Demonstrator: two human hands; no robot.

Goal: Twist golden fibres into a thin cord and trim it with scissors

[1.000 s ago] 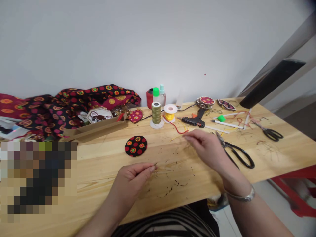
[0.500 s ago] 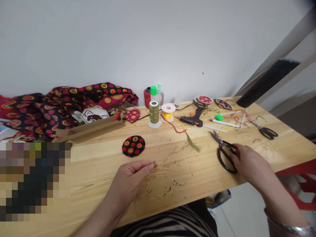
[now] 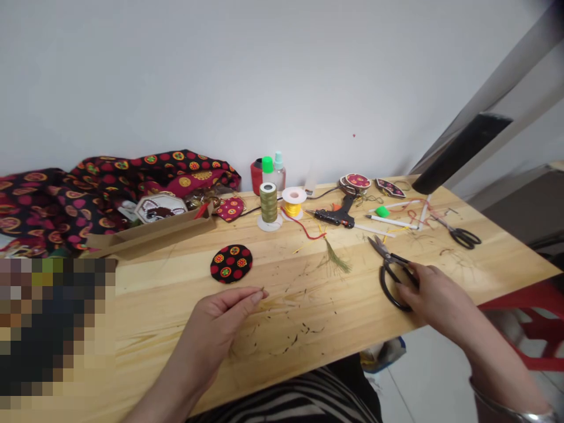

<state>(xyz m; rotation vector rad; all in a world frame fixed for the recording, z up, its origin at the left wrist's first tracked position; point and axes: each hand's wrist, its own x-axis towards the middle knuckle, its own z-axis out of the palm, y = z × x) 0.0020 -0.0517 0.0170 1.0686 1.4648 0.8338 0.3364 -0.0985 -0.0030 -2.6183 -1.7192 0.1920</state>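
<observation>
My left hand (image 3: 222, 317) is closed in a pinch over the wooden table. A tiny olive-coloured tip shows at its fingertips, too small to name. On the right, my right hand (image 3: 434, 294) grips the black handles of a pair of scissors (image 3: 388, 261), whose blades are parted and point away. A finger reaches across the larger handle loop. Beyond the hands lies an olive thread tassel (image 3: 335, 258) tied to a red cord (image 3: 304, 228). A round patterned fabric piece (image 3: 231, 264) lies past my left hand.
Behind stand an olive thread spool (image 3: 268, 202), a yellow cord spool (image 3: 293, 205) and bottles (image 3: 267, 167). A glue gun (image 3: 337, 217) and second scissors (image 3: 465, 237) lie right. A cardboard box (image 3: 154, 232) and patterned cloth (image 3: 110, 176) are left. Dark scraps dot the table (image 3: 176, 352).
The view has shifted slightly, so most things sit a little further left. My right hand has closed further round the scissors' handles. My left hand keeps its pinch.
</observation>
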